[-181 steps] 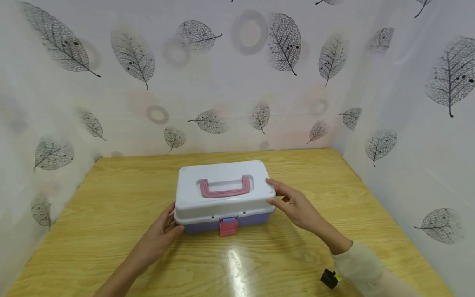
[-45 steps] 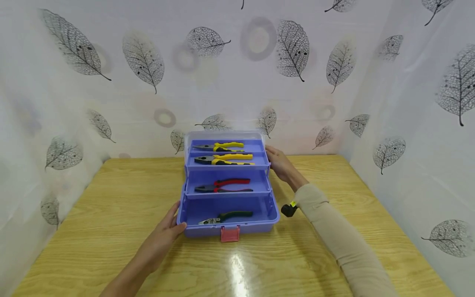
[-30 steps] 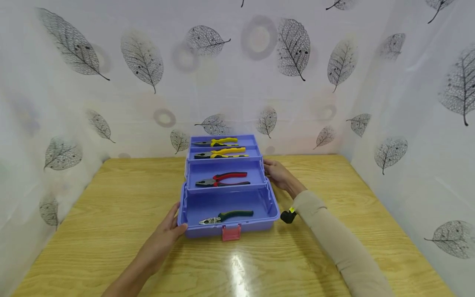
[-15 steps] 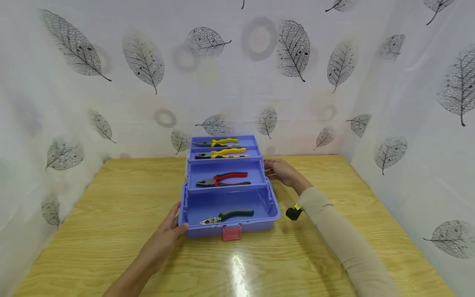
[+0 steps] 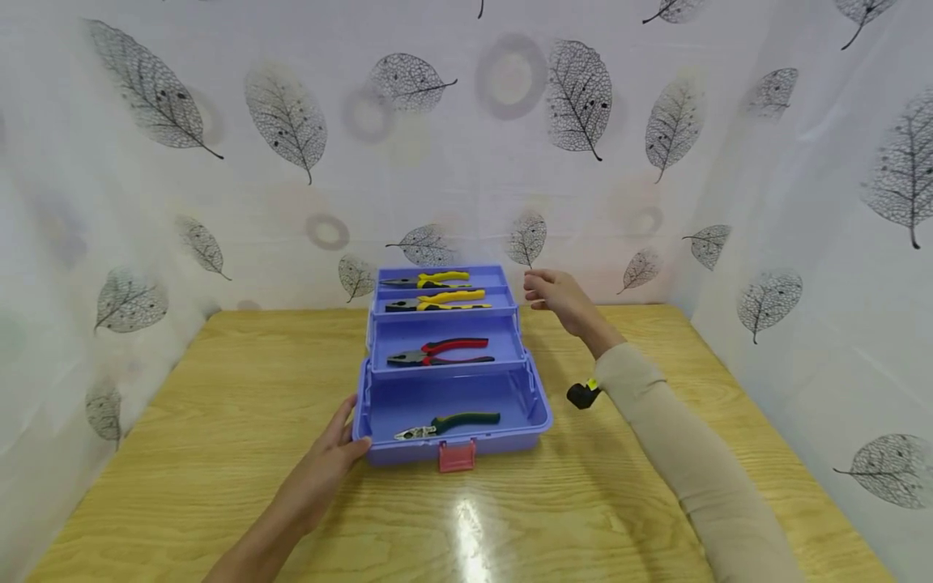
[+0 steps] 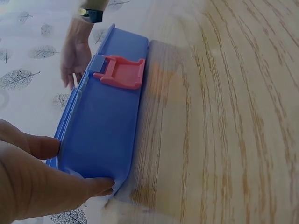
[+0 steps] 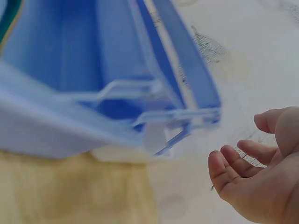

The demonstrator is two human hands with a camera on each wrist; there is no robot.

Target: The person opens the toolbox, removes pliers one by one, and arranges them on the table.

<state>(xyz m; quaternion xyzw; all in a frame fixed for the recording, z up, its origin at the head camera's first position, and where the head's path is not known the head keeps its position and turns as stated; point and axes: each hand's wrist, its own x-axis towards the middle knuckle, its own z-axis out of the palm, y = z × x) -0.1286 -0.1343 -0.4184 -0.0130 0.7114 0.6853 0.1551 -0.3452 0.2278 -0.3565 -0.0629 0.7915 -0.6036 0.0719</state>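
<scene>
A purple toolbox [image 5: 510, 441] stands unfolded, its stepped trays [image 5: 503, 328] raised toward the back. Green-handled pliers [image 5: 466, 419] lie in the bottom compartment, red-handled pliers [image 5: 455, 344] in the tray above. Two yellow-handled pliers fill the top tray's sections: yellow combination pliers [image 5: 453, 296] in front, yellow needle-nose pliers [image 5: 443, 277] behind. My left hand [image 5: 317, 470] grips the box's front left corner, thumb [image 6: 96, 186] on one side and fingers on the other. Beside the top tray on the right, my right hand [image 5: 564, 301] is in the air, fingers loosely bent around nothing.
A pink latch [image 5: 457, 457] hangs on the box's front wall. The wooden table [image 5: 219, 389] ends at a leaf-patterned curtain [image 5: 452, 178] behind and on both sides. A black wrist camera [image 5: 581, 395] sits below the right sleeve [image 5: 678, 437].
The closed white lid has swung back and the trays have unfolded, showing the pliers. My right hand has come off the box side and risen. My left hand keeps its corner.
</scene>
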